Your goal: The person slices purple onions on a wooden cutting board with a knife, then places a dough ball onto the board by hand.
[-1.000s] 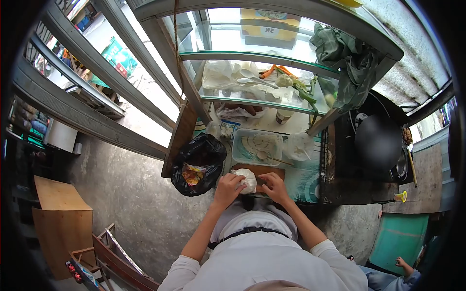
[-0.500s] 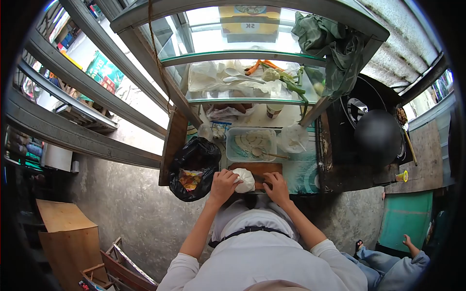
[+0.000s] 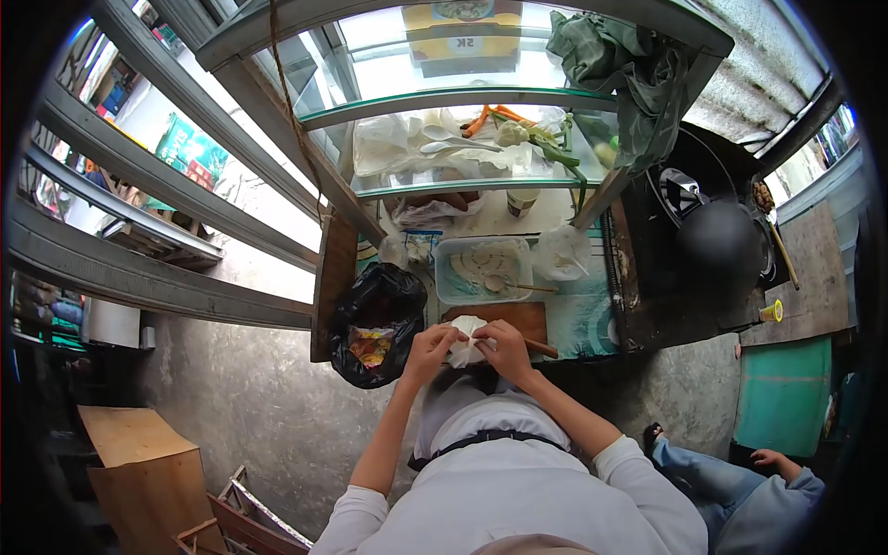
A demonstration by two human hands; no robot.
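Observation:
A small white plastic bag (image 3: pixel 464 357), full and rounded, sits at the near edge of the brown cutting board (image 3: pixel 524 320). My left hand (image 3: pixel 431 353) pinches the bag's gathered top from the left. From the right, my right hand (image 3: pixel 504 350) also grips that top, its fingertips close to those of the left. What is inside the bag cannot be made out. A brown wooden handle (image 3: pixel 542 349) sticks out beside my right hand on the board. Just behind the board stands a clear plastic tub (image 3: pixel 448 298) with pale residue and a long-handled spoon (image 3: pixel 504 284) in it.
A black plastic bag (image 3: pixel 375 377) with colourful wrappers hangs at the left. Glass shelves (image 3: pixel 462 190) above hold carrots (image 3: pixel 477 122) and white spoons (image 3: pixel 453 144). A blackened wok stove (image 3: pixel 647 305) stands right. Another person's leg (image 3: pixel 689 462) shows lower right.
My right hand has moved left from the board onto the bag's top. Both hands now pinch the bag together, and the wooden handle has come into clearer view. The camera view has shifted slightly.

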